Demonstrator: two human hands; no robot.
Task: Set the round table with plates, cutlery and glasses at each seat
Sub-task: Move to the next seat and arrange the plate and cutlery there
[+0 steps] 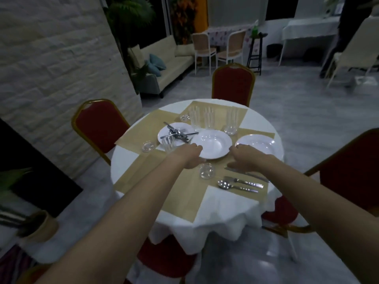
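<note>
Head view: glass (207,170) before middle plate (212,144)

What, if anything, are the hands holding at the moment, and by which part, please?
The left hand pinches the middle plate at its left rim. The right hand reaches its right rim, but whether it grips cannot be told.

Three plates (213,143), seven glasses (207,170), four chairs (233,85)

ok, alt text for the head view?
The left hand and right hand reach to either rim of a white round plate on a white-clothed round table. A second white plate holds piled metal cutlery; clear tall glasses stand behind.
</note>
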